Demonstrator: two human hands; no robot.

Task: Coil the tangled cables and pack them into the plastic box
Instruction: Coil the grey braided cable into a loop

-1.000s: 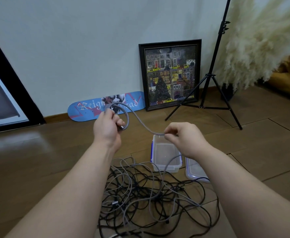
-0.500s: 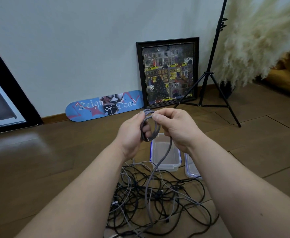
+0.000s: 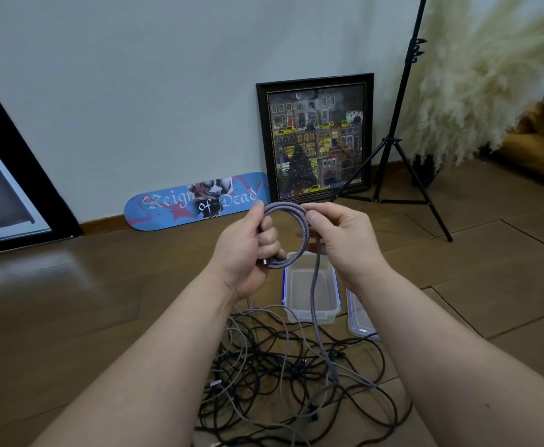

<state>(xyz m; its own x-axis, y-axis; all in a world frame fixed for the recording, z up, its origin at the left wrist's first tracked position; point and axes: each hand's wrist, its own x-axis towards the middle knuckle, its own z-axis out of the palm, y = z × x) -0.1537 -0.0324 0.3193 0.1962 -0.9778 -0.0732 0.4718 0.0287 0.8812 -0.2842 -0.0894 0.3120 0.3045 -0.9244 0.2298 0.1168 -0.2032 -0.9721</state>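
Observation:
A grey braided cable (image 3: pixel 301 222) forms a small round coil held up in front of me. My left hand (image 3: pixel 248 250) grips the coil's left side, with its plug end poking out below the fingers. My right hand (image 3: pixel 341 237) pinches the coil's upper right side. The cable's loose tail hangs down from the coil into a tangled pile of black and grey cables (image 3: pixel 296 375) on the floor. Beyond the pile stands an open clear plastic box (image 3: pixel 311 312) with blue side clips.
The box's lid (image 3: pixel 359 324) lies flat just right of it. A skateboard deck (image 3: pixel 196 201) and a framed picture (image 3: pixel 317 137) lean on the wall. A black tripod (image 3: pixel 399 150) and pampas grass (image 3: pixel 477 75) stand at the right.
My hands came together from about shoulder width apart. The grey cable, stretched between them a second ago, is now wound into a small coil held by both hands.

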